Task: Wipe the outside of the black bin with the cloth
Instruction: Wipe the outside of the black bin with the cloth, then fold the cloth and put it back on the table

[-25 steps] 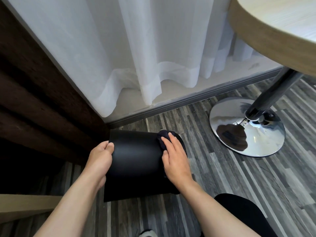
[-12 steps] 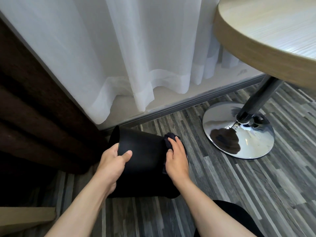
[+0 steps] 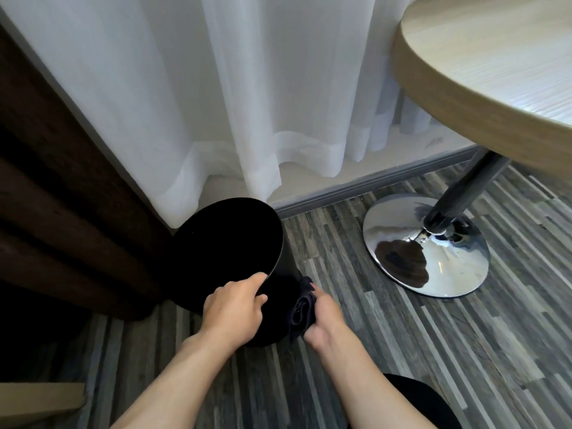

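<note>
The black bin stands nearly upright on the striped floor, its dark open mouth facing me, next to the white curtain. My left hand grips the near rim of the bin, thumb over the edge. My right hand holds a bunched dark cloth pressed against the bin's right outer wall, low down. The lower front of the bin is hidden behind my hands.
A round wooden table overhangs at the right on a dark post with a chrome disc base. A white sheer curtain hangs behind the bin, and a dark brown drape is at the left. A wooden edge is at lower left.
The bin has been tipped from lying on its side to nearly upright. My left hand shifted from its side to its rim. My right hand with the cloth slid down the right wall.
</note>
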